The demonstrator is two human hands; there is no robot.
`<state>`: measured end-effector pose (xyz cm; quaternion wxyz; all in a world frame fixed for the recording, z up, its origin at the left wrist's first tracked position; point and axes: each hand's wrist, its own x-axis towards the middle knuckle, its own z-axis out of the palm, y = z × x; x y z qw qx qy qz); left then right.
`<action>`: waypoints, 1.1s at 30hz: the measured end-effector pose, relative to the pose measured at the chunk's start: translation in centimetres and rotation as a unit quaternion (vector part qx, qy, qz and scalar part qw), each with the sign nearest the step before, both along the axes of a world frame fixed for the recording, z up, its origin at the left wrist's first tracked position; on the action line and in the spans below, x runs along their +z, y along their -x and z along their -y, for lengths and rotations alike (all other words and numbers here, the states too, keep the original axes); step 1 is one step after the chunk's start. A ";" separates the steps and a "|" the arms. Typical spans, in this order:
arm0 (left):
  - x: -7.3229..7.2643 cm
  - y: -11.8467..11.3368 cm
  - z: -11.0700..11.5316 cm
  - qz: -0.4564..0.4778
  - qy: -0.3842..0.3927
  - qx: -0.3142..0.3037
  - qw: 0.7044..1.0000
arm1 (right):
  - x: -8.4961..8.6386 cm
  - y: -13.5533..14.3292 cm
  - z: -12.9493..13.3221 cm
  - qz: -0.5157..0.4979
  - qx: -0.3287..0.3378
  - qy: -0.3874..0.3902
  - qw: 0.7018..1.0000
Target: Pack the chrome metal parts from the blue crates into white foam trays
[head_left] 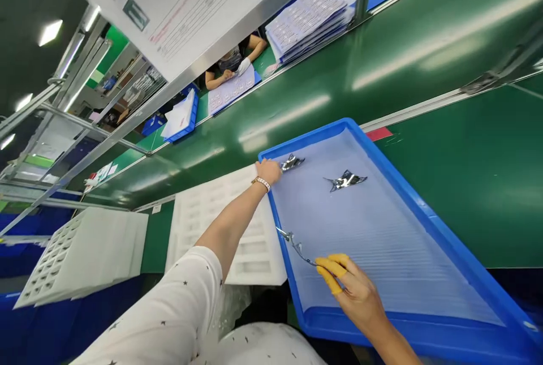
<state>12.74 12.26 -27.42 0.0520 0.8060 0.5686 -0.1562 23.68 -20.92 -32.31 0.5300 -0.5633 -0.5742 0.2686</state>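
Observation:
My right hand (pixel 354 286), with yellow finger cots on several fingers, pinches the lower end of a thin, curved, shiny chrome piece (pixel 297 246). That piece is held above the left side of a blue tray (pixel 399 184) lined with a pale sheet. My left hand (pixel 268 171) is closed at the tray's far left corner, its fingertips mostly hidden. A second chrome piece (pixel 292 162) sticks out from its fingers over the liner. Another chrome piece (pixel 347 180) lies on the liner to the right, apart from both hands.
A white foam tray with slots (pixel 250 240) lies left of the blue tray. Stacked white foam sheets (pixel 80 252) stand further left. Beyond a green partition (pixel 297 110), a co-worker's hands (pixel 237 71) are over printed sheets. A metal frame with a paper board (pixel 190 8) hangs above.

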 end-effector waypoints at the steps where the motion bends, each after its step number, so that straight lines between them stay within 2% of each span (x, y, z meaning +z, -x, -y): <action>1: 1.2 0.6 0.1 0.026 -0.015 -0.010 1.000 | 0.7 0.6 -0.5 0.014 0.032 -0.001 0.999; 3: 4.1 2.7 0.6 0.102 -0.039 -0.037 0.993 | 2.2 2.3 -1.5 0.046 0.100 -0.010 0.994; 5: 6.6 6.1 2.0 0.205 -0.043 -0.051 0.976 | 3.5 4.4 -2.6 0.087 0.169 -0.038 0.981; 7: 7.9 10.6 4.4 0.327 -0.026 -0.025 0.944 | 4.5 6.5 -3.7 0.140 0.234 -0.069 0.960; 9: 7.5 15.2 7.6 0.439 0.018 0.042 0.897 | 5.1 8.3 -4.6 0.203 0.289 -0.079 0.932; 11: 5.6 18.9 11.1 0.518 0.081 0.111 0.845 | 5.1 9.4 -5.2 0.267 0.327 -0.063 0.904; 13: 3.2 21.2 14.2 0.561 0.137 0.154 0.802 | 4.9 9.7 -5.6 0.317 0.350 -0.042 0.880; 15: 1.1 22.2 16.3 0.584 0.164 0.176 0.775 | 4.8 9.6 -5.9 0.353 0.369 -0.021 0.860; 17: -0.2 22.3 17.4 0.600 0.169 0.181 0.761 | 4.9 9.3 -6.1 0.386 0.386 0.001 0.838; 21: -0.7 22.1 17.7 0.616 0.171 0.156 0.753 | 5.8 9.3 -6.8 0.452 0.405 0.035 0.794; 24: -1.1 22.1 17.7 0.609 0.178 0.139 0.760 | 6.3 9.3 -7.5 0.484 0.414 0.032 0.770; 29: -2.2 22.0 18.1 0.590 0.142 0.088 0.790 | 6.5 9.8 -8.5 0.498 0.432 -0.013 0.752; 33: -2.1 21.9 18.2 0.571 0.128 0.072 0.808 | 6.7 11.4 -8.6 0.531 0.438 -0.004 0.725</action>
